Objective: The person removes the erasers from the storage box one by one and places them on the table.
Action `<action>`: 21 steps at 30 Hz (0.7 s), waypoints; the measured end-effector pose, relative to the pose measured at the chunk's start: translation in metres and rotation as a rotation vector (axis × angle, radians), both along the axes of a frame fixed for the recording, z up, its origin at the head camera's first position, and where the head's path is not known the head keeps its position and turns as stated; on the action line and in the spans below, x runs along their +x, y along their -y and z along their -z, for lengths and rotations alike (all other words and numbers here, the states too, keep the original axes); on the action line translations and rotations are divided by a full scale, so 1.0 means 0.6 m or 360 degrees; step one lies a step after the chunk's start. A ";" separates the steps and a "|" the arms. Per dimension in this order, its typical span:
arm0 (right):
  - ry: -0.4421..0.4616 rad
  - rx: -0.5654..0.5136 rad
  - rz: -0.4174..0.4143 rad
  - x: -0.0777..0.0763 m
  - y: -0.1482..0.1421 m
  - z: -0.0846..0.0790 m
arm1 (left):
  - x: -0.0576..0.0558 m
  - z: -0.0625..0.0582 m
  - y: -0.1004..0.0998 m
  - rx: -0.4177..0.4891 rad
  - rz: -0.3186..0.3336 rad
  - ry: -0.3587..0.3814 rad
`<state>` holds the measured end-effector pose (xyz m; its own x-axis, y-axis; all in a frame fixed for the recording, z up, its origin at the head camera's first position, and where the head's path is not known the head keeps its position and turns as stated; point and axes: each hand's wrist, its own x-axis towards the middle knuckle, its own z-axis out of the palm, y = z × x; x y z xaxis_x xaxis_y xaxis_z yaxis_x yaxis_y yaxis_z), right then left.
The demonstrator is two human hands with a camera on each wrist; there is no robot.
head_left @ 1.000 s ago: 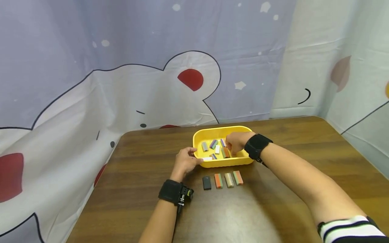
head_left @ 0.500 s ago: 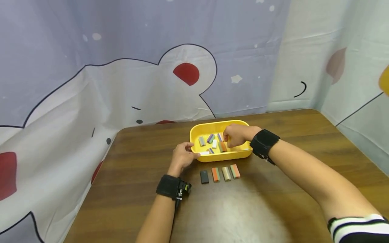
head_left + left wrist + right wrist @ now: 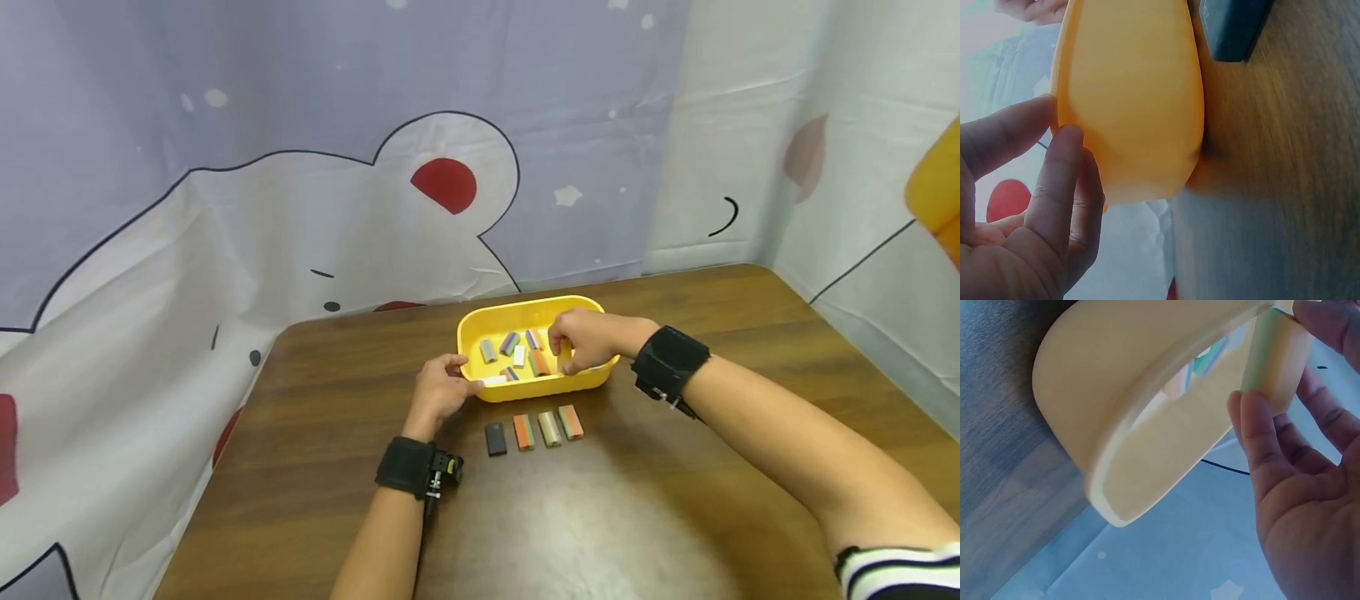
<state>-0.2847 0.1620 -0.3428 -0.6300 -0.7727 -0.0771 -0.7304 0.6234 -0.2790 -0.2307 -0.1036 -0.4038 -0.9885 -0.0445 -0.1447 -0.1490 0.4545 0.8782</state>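
Observation:
My left hand [image 3: 441, 387] pinches the left end of a yellow plastic tray [image 3: 536, 390], thumb on the near side; the left wrist view shows the fingers at its rim. Over the tray's right part, my right hand [image 3: 588, 337] holds a striped eraser [image 3: 1275, 359], green and pale orange, between thumb and fingertips. It stands upright, just at the rim in the right wrist view. Inside the tray lie several small erasers, among them a white one [image 3: 519, 357], an orange-brown one [image 3: 539, 363] and a grey one [image 3: 488, 351].
In front of the tray, a short row lies on the wooden table [image 3: 337, 400]: a black eraser [image 3: 496, 439], an orange-green one [image 3: 523, 432], a beige one [image 3: 550, 429] and another orange-green one [image 3: 571, 422]. A patterned curtain [image 3: 300, 233] hangs behind the table.
My right hand, earlier reaching down into the tray, has lifted slightly with an eraser in its fingers. The left hand keeps its place on the tray. The head view has shifted a little.

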 end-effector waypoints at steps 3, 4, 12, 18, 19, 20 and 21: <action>-0.0010 -0.0058 -0.0005 0.004 -0.005 -0.005 | 0.002 -0.001 0.000 0.0001 -0.0001 0.0012; -0.0008 -0.0080 -0.0001 0.006 -0.006 -0.007 | 0.002 -0.001 0.000 0.0003 0.0001 0.0013; 0.0027 -0.0175 -0.0082 0.024 -0.020 -0.004 | 0.002 0.000 -0.002 0.0029 -0.0007 0.0022; 0.0026 -0.0208 -0.0174 0.044 -0.033 0.002 | 0.001 -0.002 -0.002 0.0027 -0.0011 0.0015; 0.0031 -0.0205 -0.0184 0.048 -0.035 0.003 | 0.001 -0.002 -0.002 0.0026 -0.0011 0.0016; 0.0039 -0.0202 -0.0191 0.052 -0.037 0.005 | 0.001 -0.002 -0.002 0.0027 -0.0011 0.0019; 0.0045 -0.0198 -0.0192 0.056 -0.038 0.007 | 0.001 -0.001 -0.002 0.0027 -0.0010 0.0020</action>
<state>-0.2512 0.1849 -0.3471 -0.5312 -0.8472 0.0078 -0.7886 0.4911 -0.3700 -0.2299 -0.1025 -0.4029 -0.9863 -0.0483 -0.1576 -0.1627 0.4387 0.8838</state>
